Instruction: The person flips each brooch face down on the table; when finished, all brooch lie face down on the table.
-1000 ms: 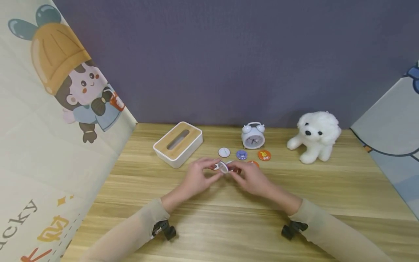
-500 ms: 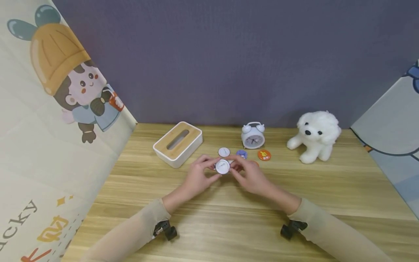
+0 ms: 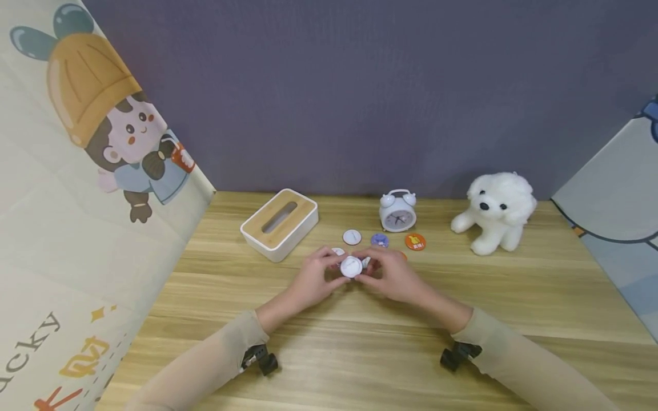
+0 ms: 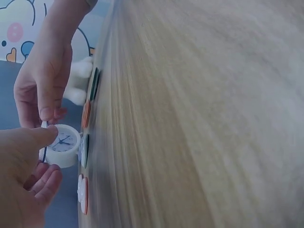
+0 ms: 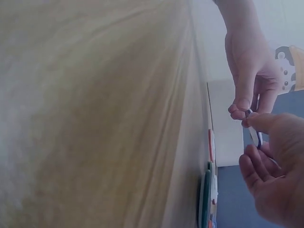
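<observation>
A round badge [image 3: 352, 266], its whitish side with a thin pin-like line facing up, is held above the table between both hands. My left hand [image 3: 312, 278] pinches its left edge between thumb and fingers. On the opposite edge, the thumb and fingers of my right hand [image 3: 394, 277] grip it too. The badge [image 5: 257, 137] shows edge-on in the right wrist view. Behind the hands lie a white badge [image 3: 352, 237], a purple badge [image 3: 380, 240] and an orange badge [image 3: 415, 242]. Another white badge [image 3: 337, 251] and an orange one [image 3: 404, 256] are partly covered by the hands.
A white tissue box [image 3: 280, 225] with a wooden lid stands at the back left. Behind the badges is a white alarm clock [image 3: 398, 212]. A white plush dog [image 3: 494, 214] sits at the right. A dark partition [image 3: 360, 103] rises at the table's back edge.
The badge, tilted nearly edge-on a second ago, has turned its whitish side up and come slightly toward me. Both hands keep hold of it and have shifted a little.
</observation>
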The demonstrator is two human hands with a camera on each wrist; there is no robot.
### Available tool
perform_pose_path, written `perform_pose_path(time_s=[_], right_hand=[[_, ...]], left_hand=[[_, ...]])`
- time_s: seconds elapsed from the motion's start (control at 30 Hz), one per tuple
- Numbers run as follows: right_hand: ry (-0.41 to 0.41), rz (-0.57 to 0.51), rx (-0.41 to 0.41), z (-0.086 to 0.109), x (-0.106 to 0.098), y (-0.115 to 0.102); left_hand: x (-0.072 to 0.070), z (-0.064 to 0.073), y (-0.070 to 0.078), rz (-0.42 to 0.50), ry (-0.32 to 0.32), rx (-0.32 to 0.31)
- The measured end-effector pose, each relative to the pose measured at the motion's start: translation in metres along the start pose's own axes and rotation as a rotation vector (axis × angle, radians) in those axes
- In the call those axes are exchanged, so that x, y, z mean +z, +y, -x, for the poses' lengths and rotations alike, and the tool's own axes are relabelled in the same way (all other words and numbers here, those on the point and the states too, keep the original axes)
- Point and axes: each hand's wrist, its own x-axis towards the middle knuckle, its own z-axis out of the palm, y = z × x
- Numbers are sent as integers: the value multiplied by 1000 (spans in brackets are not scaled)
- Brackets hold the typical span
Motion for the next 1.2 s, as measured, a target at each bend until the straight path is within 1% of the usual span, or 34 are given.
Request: perform_pose_path(time_s=[0.07,0.23,0.37,0.67,0.8,1.07,1.2], right_hand=[[-14,28,-9,-1,1,0],[-61,49,-48,-3,4,3],[-95,112,-65,-4,6,4],[-202,213,-73,-8,8,4],[-225,238,-73,-9,7,1],[-258,319,-125,-12,10,-3],[-250,343,-147,-11,12,-3]], left_hand=[[-1,0,0,-16,-20,-14],[-1,1,-2,-45,-66,-36],[1,1,-3,-40,-108,-57],[2,1,-1,-31,-171,-71],[2,1,-2,-38,-179,-64],[4,1,-4,-145,-202,9],[5,1,-3,-143,-205,2]])
